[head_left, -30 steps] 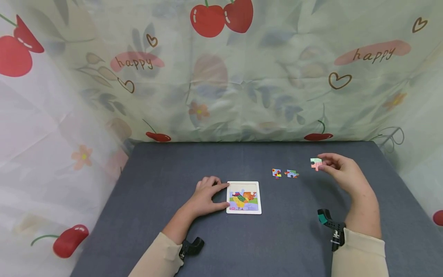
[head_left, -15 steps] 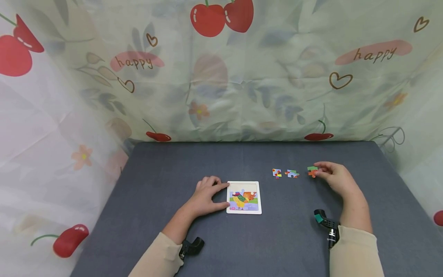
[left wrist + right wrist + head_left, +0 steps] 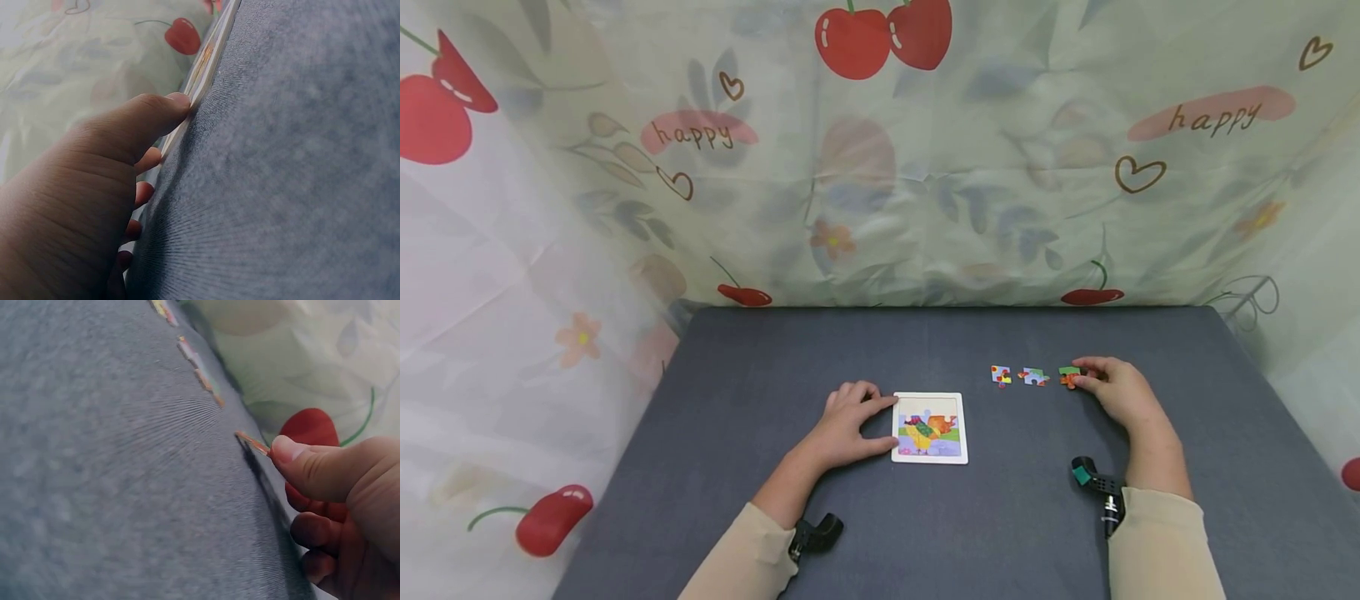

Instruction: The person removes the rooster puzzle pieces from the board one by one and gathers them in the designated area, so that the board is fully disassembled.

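Observation:
A small white-framed jigsaw puzzle (image 3: 929, 459) lies on the dark table, its lower part filled with a colourful bird picture and a pale bare strip along its top. My left hand (image 3: 850, 425) rests beside it, thumb and forefinger stretched out against its left edge. In the left wrist view the thumb (image 3: 169, 107) touches the side of the frame. Off to the right, my right hand (image 3: 1118, 393) pinches a green and orange puzzle piece (image 3: 1069, 377) between thumb and fingers. The right wrist view has this piece (image 3: 253, 443) slightly tilted, close over the table.
Two loose puzzle pieces lie left of the right hand: one blue with red and yellow (image 3: 1001, 376), the other light blue with green and red (image 3: 1033, 377). A cherry-print curtain (image 3: 880, 200) hangs along the table's back edge.
My right hand has moved left and down with the puzzle piece, bringing it near the two loose pieces. The piece's colours look darker now. My left hand has stayed at the frame.

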